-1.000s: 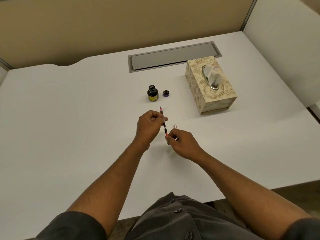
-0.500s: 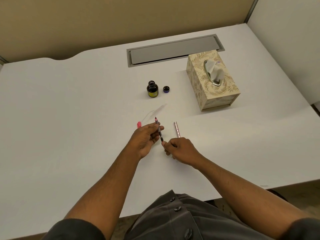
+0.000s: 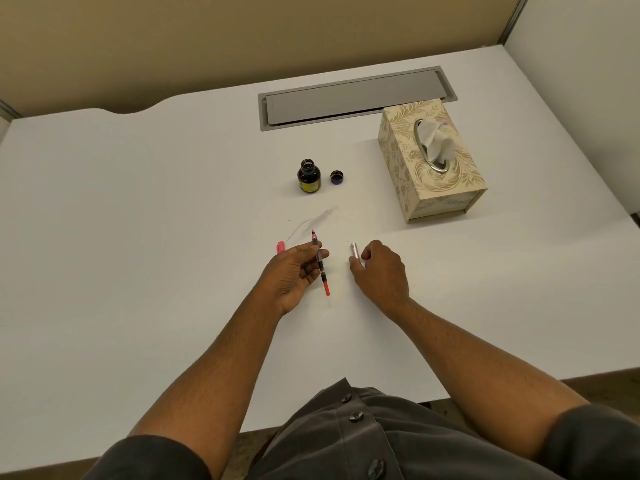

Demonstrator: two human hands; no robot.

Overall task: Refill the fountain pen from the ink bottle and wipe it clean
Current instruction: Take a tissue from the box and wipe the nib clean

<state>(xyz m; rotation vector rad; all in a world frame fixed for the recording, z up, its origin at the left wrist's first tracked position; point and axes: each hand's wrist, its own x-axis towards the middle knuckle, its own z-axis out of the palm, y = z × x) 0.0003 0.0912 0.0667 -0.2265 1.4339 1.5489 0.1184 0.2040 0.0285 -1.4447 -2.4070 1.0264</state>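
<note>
I see the fountain pen [image 3: 320,263] pinched in my left hand [image 3: 294,271], its long axis running twelve to six, nib toward twelve. The open ink bottle [image 3: 309,176] stands at twelve o'clock from that nib, apart, nearer the left hand. My right hand [image 3: 379,271], at three, curls its fingers on the pen barrel [image 3: 354,251] lying there.

The light is even, warm and fairly dim, falling from above onto the matte white counter [image 3: 138,237], which reads slightly yellow-grey without hard glare. Shadows are soft: a faint one lies under the left grip [image 3: 294,271], another just beside the right grip [image 3: 381,271], and a darker band hugs the near side of the cream, leaf-patterned cardboard tissue box [image 3: 429,164] beyond the right grip. Wide-angle distortion bows the counter's edges and stretches the forearms toward the bottom corners. Focus is mostly sharp; fine detail looks smeared by compression.
</note>
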